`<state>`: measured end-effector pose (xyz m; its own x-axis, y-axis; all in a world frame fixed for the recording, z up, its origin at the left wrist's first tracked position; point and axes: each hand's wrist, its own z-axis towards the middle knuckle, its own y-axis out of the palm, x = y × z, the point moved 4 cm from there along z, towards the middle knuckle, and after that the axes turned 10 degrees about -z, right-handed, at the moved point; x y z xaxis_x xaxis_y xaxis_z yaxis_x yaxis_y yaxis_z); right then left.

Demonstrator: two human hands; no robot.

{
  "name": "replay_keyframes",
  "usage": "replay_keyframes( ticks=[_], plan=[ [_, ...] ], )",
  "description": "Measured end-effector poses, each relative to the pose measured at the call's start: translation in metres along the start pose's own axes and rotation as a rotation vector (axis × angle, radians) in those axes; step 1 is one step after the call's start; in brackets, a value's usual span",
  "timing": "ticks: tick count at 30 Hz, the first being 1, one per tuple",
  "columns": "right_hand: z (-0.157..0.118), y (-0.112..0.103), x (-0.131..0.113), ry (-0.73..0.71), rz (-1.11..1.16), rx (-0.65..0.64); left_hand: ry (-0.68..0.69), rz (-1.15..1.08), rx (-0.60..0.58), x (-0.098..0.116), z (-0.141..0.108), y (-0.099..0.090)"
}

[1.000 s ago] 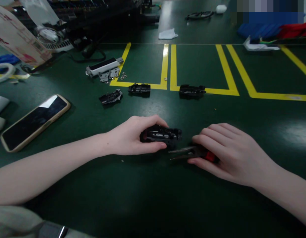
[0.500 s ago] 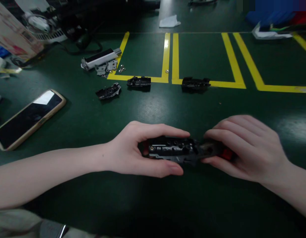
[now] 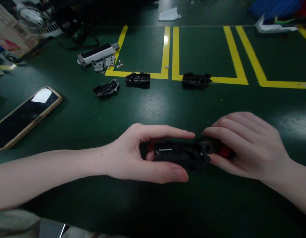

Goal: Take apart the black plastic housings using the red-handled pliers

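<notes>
My left hand holds a long black plastic housing between thumb and fingers, low over the table. The housing has a small round hole near its left end, and a reddish bit shows behind it, by my fingers. My right hand is closed around a dark piece with a red part, right at the housing's right end. Fingers cover most of that piece, so its kind is hidden. Whether it is joined to the housing I cannot tell.
Three similar black plastic parts lie beyond my hands, near yellow tape lines. A white-and-black cylindrical device, metal plates and small rings lie farther left. A phone rests at left on the green table.
The black housing has rolled or tilted in my left hand and shifted slightly right and down. My right hand stays closed at its right end. The view has moved a little.
</notes>
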<state>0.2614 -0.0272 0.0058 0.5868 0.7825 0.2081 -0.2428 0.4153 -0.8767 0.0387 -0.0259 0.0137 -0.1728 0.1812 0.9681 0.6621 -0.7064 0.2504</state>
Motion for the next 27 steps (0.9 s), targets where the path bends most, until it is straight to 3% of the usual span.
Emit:
replay_keyframes(
  ticks=[6,10,15,18,23,27],
  plan=[
    [0.002,0.000,-0.003,0.019,0.000,-0.033,-0.145,0.003,0.063,-0.007,0.003,0.003],
    [0.005,0.003,0.000,0.070,0.017,-0.119,-0.203,0.071,0.083,-0.011,0.005,0.001],
    [0.010,0.006,0.003,0.139,0.011,-0.266,-0.132,0.267,0.106,-0.005,0.004,-0.006],
    [0.011,0.006,0.005,0.206,0.013,-0.291,-0.035,0.453,0.084,0.000,0.003,-0.004],
    [0.011,0.005,0.004,0.259,0.001,-0.312,0.254,0.769,-0.182,0.016,0.000,0.032],
    [0.010,0.004,0.002,0.265,-0.019,-0.307,0.289,0.880,-0.256,0.019,0.007,0.065]
  ],
)
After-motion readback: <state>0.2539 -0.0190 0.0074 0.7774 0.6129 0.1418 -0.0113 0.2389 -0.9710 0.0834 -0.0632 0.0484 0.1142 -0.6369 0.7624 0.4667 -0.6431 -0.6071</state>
